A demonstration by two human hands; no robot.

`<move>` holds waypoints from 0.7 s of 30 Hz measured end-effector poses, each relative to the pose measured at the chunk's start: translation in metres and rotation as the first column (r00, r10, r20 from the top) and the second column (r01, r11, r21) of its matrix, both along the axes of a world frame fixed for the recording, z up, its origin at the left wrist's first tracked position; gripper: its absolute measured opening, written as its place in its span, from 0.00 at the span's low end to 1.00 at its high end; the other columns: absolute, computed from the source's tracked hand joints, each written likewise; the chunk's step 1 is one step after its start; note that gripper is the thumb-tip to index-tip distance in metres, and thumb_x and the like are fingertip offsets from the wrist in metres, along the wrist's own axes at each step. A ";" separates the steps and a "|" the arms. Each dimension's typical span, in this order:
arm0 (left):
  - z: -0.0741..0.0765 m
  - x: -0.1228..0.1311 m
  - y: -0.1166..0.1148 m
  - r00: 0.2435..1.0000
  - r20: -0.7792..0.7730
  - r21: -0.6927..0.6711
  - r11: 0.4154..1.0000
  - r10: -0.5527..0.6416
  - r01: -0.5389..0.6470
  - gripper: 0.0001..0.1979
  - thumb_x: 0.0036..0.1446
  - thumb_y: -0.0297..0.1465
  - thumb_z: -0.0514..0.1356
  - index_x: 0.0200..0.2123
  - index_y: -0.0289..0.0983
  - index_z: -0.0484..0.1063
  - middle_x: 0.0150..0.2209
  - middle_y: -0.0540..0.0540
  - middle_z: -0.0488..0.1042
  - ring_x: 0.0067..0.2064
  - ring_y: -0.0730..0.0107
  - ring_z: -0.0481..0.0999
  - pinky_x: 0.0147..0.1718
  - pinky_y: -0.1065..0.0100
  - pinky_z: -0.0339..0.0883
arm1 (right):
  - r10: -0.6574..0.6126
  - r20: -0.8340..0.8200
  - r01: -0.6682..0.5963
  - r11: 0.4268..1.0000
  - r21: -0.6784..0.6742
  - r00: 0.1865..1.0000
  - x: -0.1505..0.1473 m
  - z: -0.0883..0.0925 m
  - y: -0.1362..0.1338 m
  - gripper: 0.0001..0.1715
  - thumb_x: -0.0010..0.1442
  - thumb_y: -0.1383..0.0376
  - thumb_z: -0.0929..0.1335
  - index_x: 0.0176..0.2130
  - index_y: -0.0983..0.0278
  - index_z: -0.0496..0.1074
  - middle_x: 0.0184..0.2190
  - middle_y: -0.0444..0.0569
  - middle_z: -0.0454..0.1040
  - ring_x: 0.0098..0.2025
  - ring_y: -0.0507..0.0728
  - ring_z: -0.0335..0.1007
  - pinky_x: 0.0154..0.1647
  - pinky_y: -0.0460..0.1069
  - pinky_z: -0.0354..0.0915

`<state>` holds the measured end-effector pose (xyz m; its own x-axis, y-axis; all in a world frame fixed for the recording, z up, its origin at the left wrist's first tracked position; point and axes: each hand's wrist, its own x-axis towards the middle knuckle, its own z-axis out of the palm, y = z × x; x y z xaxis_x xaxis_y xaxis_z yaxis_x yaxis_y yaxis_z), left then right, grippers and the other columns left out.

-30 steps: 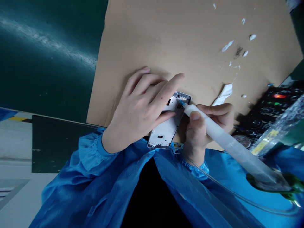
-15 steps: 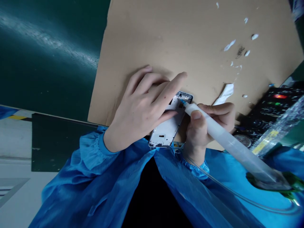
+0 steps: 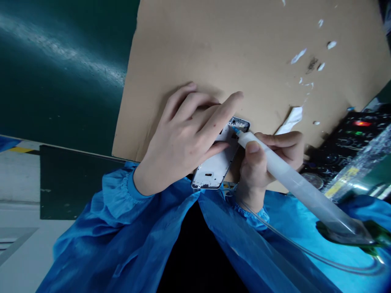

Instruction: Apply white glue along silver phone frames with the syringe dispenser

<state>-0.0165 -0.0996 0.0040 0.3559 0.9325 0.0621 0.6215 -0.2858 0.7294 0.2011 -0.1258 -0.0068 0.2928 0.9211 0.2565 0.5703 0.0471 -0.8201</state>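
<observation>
A white phone frame [image 3: 212, 167] lies tilted near my body, over the front edge of the cardboard. My left hand [image 3: 186, 138] steadies it from the left, thumb across its face and index finger stretched past its upper end. Where the other left fingertips touch is partly hidden. My right hand [image 3: 259, 162] is wrapped round a big translucent dispensing syringe [image 3: 287, 175] of whitish contents. Its thin blue tip [image 3: 235, 129] meets the upper part of the frame, close to the cutouts. From the syringe's capped rear end a clear hose [image 3: 305, 252] curves back.
Under the hands spreads a cardboard sheet [image 3: 171, 44] on a green table [image 3: 61, 93]. White scraps [image 3: 331, 44] and a white strip [image 3: 291, 121] lie on its right side. A black control box [image 3: 345, 142] with red and green lights stands at right.
The view has shifted slightly, so the scraps at the right sit a little differently. Both hands, the phone frame and the syringe keep nearly the same position.
</observation>
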 end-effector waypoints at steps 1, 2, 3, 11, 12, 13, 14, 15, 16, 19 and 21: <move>0.000 0.000 0.000 1.000 0.007 -0.008 1.000 0.002 -0.002 0.32 0.80 0.37 0.65 0.82 0.51 0.65 0.67 0.48 0.84 0.75 0.41 0.78 0.85 0.28 0.58 | 0.010 0.003 -0.010 1.000 0.002 1.000 -0.001 0.002 0.001 0.31 0.63 0.38 0.82 0.36 0.58 0.74 0.29 0.43 0.70 0.28 0.54 0.63 0.26 0.52 0.66; 0.000 0.000 0.000 1.000 0.015 -0.013 1.000 0.006 -0.006 0.32 0.80 0.37 0.65 0.82 0.52 0.66 0.67 0.48 0.84 0.75 0.40 0.78 0.85 0.27 0.58 | 0.017 0.003 -0.017 1.000 0.002 1.000 -0.002 0.003 0.002 0.31 0.63 0.39 0.82 0.36 0.58 0.74 0.29 0.43 0.70 0.28 0.53 0.63 0.26 0.52 0.65; 0.000 0.000 0.000 1.000 0.018 -0.017 1.000 0.007 -0.007 0.32 0.80 0.36 0.65 0.82 0.52 0.66 0.67 0.48 0.84 0.75 0.40 0.78 0.85 0.27 0.58 | 0.024 -0.001 -0.024 1.000 0.000 1.000 -0.002 0.004 0.002 0.30 0.64 0.39 0.82 0.36 0.58 0.74 0.29 0.44 0.70 0.28 0.53 0.63 0.26 0.51 0.65; -0.001 0.000 -0.001 1.000 0.000 0.034 0.999 0.004 -0.004 0.33 0.79 0.35 0.65 0.82 0.49 0.64 0.68 0.48 0.84 0.73 0.43 0.79 0.85 0.30 0.59 | 0.053 -0.038 -0.053 0.998 -0.015 0.998 -0.003 0.005 0.001 0.27 0.66 0.42 0.82 0.38 0.57 0.75 0.29 0.42 0.69 0.27 0.53 0.64 0.24 0.51 0.64; -0.001 0.000 -0.001 1.000 -0.005 0.030 1.000 0.002 -0.002 0.33 0.79 0.35 0.65 0.82 0.49 0.64 0.68 0.48 0.84 0.73 0.44 0.79 0.85 0.30 0.59 | 0.066 -0.044 -0.066 0.998 -0.017 0.997 -0.003 0.004 0.001 0.27 0.67 0.42 0.82 0.38 0.57 0.74 0.29 0.42 0.69 0.27 0.53 0.65 0.25 0.51 0.65; -0.001 0.000 -0.001 1.000 -0.011 0.028 1.000 0.002 -0.002 0.33 0.80 0.36 0.65 0.82 0.49 0.64 0.68 0.48 0.84 0.73 0.43 0.79 0.85 0.30 0.59 | 0.077 -0.048 -0.078 0.997 -0.010 0.996 -0.003 0.003 0.000 0.26 0.68 0.44 0.82 0.38 0.57 0.74 0.29 0.42 0.69 0.27 0.53 0.65 0.25 0.51 0.65; -0.001 0.000 -0.001 1.000 -0.017 0.028 1.000 0.004 -0.004 0.33 0.79 0.36 0.65 0.82 0.49 0.64 0.68 0.48 0.85 0.73 0.43 0.79 0.85 0.29 0.60 | 0.083 -0.048 -0.083 0.997 0.004 0.995 -0.002 0.003 0.000 0.24 0.68 0.45 0.82 0.39 0.58 0.75 0.29 0.42 0.70 0.27 0.52 0.66 0.25 0.51 0.65; 0.000 0.000 -0.001 1.000 -0.021 0.029 1.000 0.006 -0.006 0.33 0.79 0.36 0.65 0.82 0.50 0.64 0.68 0.48 0.85 0.73 0.42 0.79 0.84 0.28 0.60 | 0.080 -0.046 -0.080 0.997 0.012 0.996 -0.002 0.002 0.000 0.23 0.68 0.46 0.82 0.39 0.58 0.75 0.29 0.42 0.70 0.26 0.52 0.65 0.25 0.51 0.64; 0.000 0.000 -0.001 1.000 -0.023 0.029 1.000 0.010 -0.009 0.33 0.79 0.36 0.65 0.82 0.50 0.64 0.67 0.48 0.85 0.73 0.41 0.79 0.84 0.27 0.61 | 0.073 -0.043 -0.072 0.997 0.012 0.996 -0.002 0.001 0.000 0.23 0.67 0.46 0.82 0.39 0.58 0.76 0.28 0.42 0.71 0.26 0.52 0.65 0.24 0.51 0.63; 0.000 0.000 -0.001 1.000 -0.017 0.025 1.000 0.006 -0.006 0.34 0.79 0.36 0.65 0.82 0.51 0.64 0.67 0.49 0.85 0.73 0.41 0.79 0.84 0.28 0.61 | 0.030 -0.040 -0.032 0.999 -0.032 0.999 -0.001 0.000 -0.002 0.26 0.66 0.42 0.82 0.40 0.57 0.76 0.27 0.41 0.71 0.25 0.53 0.64 0.23 0.52 0.62; 0.000 0.000 -0.001 1.000 -0.005 0.030 1.000 0.008 -0.008 0.34 0.79 0.36 0.65 0.83 0.51 0.63 0.67 0.49 0.85 0.73 0.42 0.79 0.84 0.28 0.60 | 0.008 -0.045 -0.011 0.998 -0.064 0.999 0.000 0.000 -0.003 0.29 0.65 0.39 0.82 0.40 0.57 0.76 0.26 0.40 0.70 0.24 0.53 0.63 0.23 0.52 0.61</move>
<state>-0.0162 -0.1007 0.0039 0.3488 0.9331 0.0880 0.6277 -0.3023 0.7174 0.2012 -0.1292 -0.0072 0.2941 0.9379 0.1840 0.5332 -0.0012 -0.8460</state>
